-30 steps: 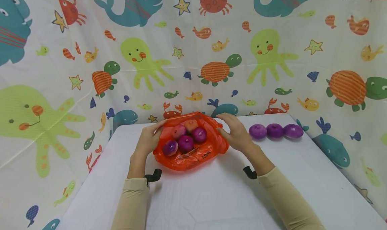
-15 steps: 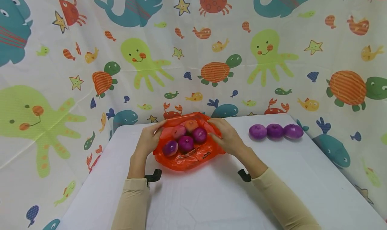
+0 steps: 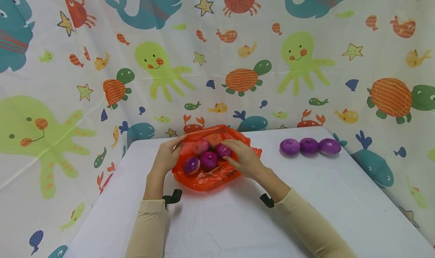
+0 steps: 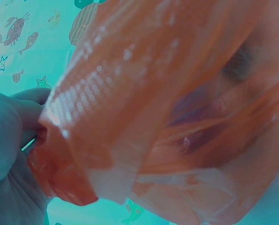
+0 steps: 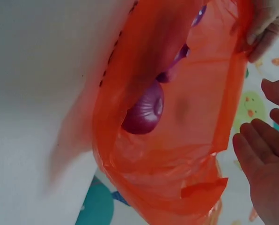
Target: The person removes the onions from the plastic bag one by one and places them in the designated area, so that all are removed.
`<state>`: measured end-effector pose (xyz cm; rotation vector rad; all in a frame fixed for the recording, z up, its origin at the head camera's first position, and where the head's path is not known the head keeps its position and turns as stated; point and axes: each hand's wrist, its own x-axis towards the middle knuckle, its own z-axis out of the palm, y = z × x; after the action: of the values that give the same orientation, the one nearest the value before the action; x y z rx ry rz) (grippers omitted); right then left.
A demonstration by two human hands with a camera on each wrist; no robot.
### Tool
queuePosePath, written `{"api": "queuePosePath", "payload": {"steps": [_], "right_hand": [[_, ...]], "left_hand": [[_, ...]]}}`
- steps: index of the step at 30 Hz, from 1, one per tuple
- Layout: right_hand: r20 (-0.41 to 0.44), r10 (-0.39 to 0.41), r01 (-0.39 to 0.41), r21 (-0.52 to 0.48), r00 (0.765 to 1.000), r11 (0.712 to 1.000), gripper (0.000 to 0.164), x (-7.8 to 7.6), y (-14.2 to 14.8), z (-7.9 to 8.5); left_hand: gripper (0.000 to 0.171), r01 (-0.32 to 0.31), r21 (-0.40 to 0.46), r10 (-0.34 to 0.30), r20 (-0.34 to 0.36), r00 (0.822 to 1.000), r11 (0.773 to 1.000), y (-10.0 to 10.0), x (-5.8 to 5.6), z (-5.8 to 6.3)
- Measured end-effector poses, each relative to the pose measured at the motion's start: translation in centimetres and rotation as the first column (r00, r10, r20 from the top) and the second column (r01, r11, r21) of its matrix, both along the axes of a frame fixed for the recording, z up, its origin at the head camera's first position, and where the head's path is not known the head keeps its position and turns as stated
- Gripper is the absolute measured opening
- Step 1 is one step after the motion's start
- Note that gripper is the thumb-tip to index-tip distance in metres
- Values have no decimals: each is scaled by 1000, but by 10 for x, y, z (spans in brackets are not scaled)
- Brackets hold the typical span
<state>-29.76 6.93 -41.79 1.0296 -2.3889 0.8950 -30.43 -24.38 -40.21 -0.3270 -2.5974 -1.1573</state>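
Observation:
A red-orange plastic bag (image 3: 204,180) lies on the table with its mouth spread. Inside sit several purple onions (image 3: 209,161), a pinkish-red round fruit (image 3: 201,147) and an orange one (image 3: 214,140). My left hand (image 3: 167,154) holds the bag's left rim; the left wrist view shows its fingers on the bunched plastic (image 4: 64,173). In the head view my right hand (image 3: 246,159) hovers over the bag's right part, fingertips at the rightmost onion and partly covering it. In the right wrist view that hand's fingers (image 5: 256,145) are spread and hold nothing.
Three purple onions (image 3: 309,147) stand in a row at the table's back right. A white cloth covers the table (image 3: 224,228). Behind it hangs a curtain (image 3: 210,111) printed with sea animals.
My right hand has moved left from the bag's right rim to over the onions inside, and the bag's right edge shows again behind it. The left hand keeps its hold.

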Motion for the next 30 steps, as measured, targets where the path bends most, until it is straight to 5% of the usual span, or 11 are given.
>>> {"api": "queuePosePath", "payload": {"steps": [10, 18, 30], "right_hand": [[70, -32, 30, 22, 997, 999, 55, -9, -8, -8], [226, -40, 20, 90, 973, 996, 69, -18, -13, -14], [301, -54, 5, 162, 952, 987, 77, -34, -20, -23]], "left_hand": [[43, 0, 6, 0, -3, 1000, 1000, 0, -1, -1], [44, -3, 19, 3, 6, 1000, 1000, -1, 0, -2], [43, -1, 12, 1, 12, 1000, 1000, -1, 1, -1]]}}
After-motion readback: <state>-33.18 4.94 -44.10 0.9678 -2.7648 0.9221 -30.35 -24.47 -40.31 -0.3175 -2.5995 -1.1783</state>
